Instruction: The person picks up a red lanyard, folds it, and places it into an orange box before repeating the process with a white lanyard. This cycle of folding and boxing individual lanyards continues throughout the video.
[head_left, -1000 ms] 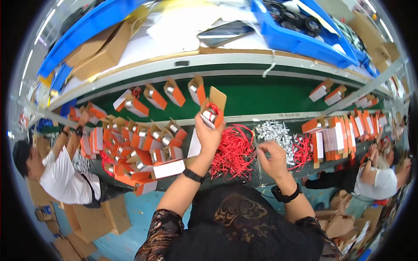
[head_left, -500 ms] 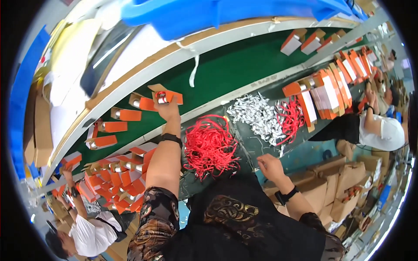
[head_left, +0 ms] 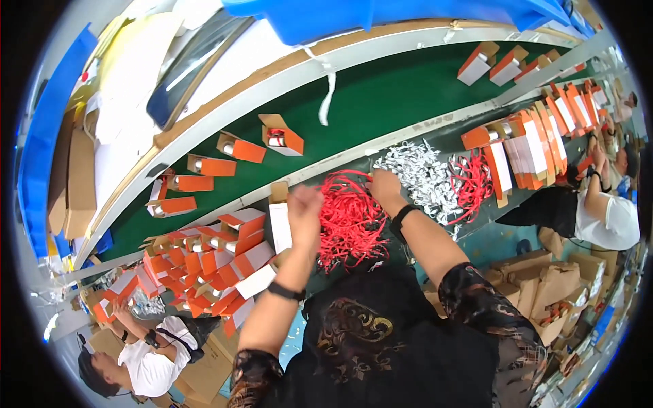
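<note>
My right hand (head_left: 386, 189) is at the upper right edge of a pile of red straps (head_left: 350, 228). Its fingers curl inward, and what lies between them is hidden. Smeared by motion, my left hand (head_left: 305, 207) is between that pile and an upright white-sided carton (head_left: 280, 228); whether it grips anything does not show. On the green belt (head_left: 381, 92) ahead, an orange carton (head_left: 291, 141) stands with its flap up and something red and white inside. A heap of white straps (head_left: 422, 173) lies just right of my right hand.
Several orange cartons (head_left: 245, 151) line the belt to the left. More cartons (head_left: 204, 262) crowd the bench at left, and a row (head_left: 534, 146) stands at right. Co-workers (head_left: 146, 364) sit on both sides. Brown cardboard boxes (head_left: 554, 279) are at lower right.
My left hand has let go of the orange carton on the belt and drawn back beside the red pile. My right hand has moved up and left to the red straps.
</note>
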Demonstrator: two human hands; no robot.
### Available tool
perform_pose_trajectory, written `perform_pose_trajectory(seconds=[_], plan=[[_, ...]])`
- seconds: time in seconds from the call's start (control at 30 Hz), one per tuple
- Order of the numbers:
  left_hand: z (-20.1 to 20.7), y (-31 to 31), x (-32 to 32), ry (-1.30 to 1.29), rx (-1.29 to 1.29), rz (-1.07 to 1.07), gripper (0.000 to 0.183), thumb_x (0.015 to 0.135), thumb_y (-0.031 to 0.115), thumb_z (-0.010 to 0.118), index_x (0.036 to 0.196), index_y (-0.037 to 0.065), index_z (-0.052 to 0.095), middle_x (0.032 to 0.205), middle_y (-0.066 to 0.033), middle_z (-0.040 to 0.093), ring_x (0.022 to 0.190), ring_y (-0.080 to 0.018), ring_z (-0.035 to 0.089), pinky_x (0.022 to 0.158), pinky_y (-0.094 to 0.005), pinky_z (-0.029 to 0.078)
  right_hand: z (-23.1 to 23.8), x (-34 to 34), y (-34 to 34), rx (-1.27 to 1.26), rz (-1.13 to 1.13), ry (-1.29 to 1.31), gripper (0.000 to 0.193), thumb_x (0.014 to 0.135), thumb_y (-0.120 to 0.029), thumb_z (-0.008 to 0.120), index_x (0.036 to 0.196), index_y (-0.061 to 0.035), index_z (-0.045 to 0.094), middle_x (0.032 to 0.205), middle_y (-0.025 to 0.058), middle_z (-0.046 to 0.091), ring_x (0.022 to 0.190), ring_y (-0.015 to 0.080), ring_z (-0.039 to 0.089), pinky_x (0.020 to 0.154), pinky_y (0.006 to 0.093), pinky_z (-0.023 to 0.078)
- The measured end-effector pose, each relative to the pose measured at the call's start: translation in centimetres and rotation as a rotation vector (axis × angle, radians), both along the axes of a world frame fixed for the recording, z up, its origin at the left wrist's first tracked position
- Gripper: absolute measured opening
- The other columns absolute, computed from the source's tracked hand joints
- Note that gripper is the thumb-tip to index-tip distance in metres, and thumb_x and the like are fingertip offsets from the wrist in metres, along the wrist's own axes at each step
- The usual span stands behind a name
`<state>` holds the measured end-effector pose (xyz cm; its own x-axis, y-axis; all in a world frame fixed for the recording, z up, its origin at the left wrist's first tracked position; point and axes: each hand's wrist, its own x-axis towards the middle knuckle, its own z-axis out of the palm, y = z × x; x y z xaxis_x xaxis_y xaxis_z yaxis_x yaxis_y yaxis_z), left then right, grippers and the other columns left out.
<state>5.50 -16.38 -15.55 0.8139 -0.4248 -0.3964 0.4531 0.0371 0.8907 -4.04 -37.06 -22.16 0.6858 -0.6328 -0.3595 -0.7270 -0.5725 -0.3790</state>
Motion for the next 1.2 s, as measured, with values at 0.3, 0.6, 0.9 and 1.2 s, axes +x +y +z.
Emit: perform_pose_trajectory(seconds=[0.3,0.6,0.9,1.2], plan=[[6.2,14.8,-10.8,0.031,0.263,-0.237,0.037,0.088,0.007,0.068,0.122,0.000,0.055,0.109,-0.0082,0.063,0.098,-0.0144,0.060,0.088,-0.0276,0.048,2.7,-3.5,0.1,0.194,-0.091,-0.214,0.021,0.079,-0.014,0.063,0.092,0.0010,0.070,0.090,0.0182,0.070,0.079,0.0315,0.068,0.072,0.0381,0.054],[9.3,12.3,-8.3,-0.631,0.211,-0.260,0.040,0.083,0.009,0.072,0.119,-0.001,0.056,0.108,-0.0102,0.063,0.099,-0.0174,0.061,0.086,-0.0298,0.048,24.7,-3.7,4.5,0.837,0.020,-0.831,0.011,0.084,0.000,0.053,0.092,-0.0015,0.061,0.080,0.0008,0.058,0.069,0.0087,0.056,0.063,0.0248,0.047],[15.3,3.7,-5.3,-1.016,-0.214,-0.342,0.027,0.085,0.006,0.069,0.110,-0.001,0.060,0.102,-0.0112,0.062,0.097,-0.0212,0.060,0.086,-0.0311,0.046,32.7,-5.4,11.6,0.880,0.163,-0.879,0.014,0.096,-0.017,0.061,0.102,-0.0049,0.061,0.085,-0.0006,0.062,0.073,0.0043,0.055,0.060,0.0199,0.043],[13.6,3.7,-4.5,-1.121,-0.065,-0.435,0.008,0.089,0.003,0.065,0.093,-0.003,0.065,0.086,-0.0080,0.067,0.080,-0.0136,0.061,0.074,-0.0269,0.048,38.9,-8.5,10.7,0.700,0.226,-1.010,0.018,0.095,-0.016,0.060,0.103,-0.0001,0.061,0.091,0.0002,0.061,0.083,0.0055,0.054,0.075,0.0240,0.046]])
